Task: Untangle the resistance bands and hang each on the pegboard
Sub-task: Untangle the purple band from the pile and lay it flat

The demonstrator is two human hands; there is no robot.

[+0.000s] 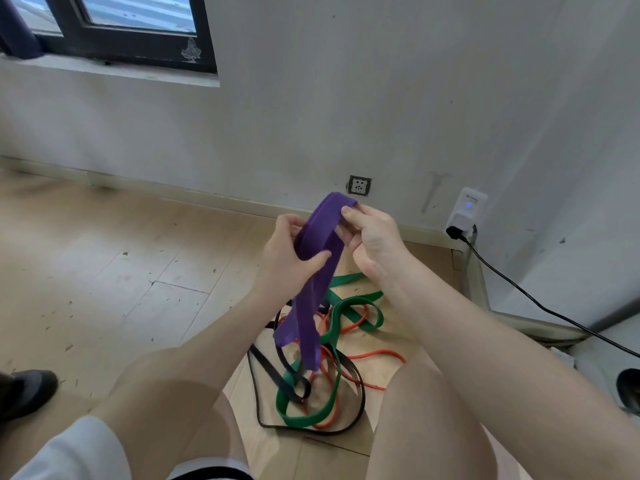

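A wide purple resistance band [313,299] hangs from both my hands above the floor. My left hand [287,251] grips it from the left, thumb across its front. My right hand [372,237] pinches the top fold near the band's upper end. Below, on the wooden floor between my knees, lies a tangle: a green band [349,308], a thin orange-red band [374,355] and a black band [263,362] looped through each other. The purple band's lower end dangles over this pile. No pegboard is in view.
A white wall with a socket [359,185] stands ahead, and a plugged-in white adapter [465,213] with a black cable [540,306] runs right. A metal frame leg [479,282] sits at right. A window [131,26] is upper left. Dark shoes appear at both lower edges.
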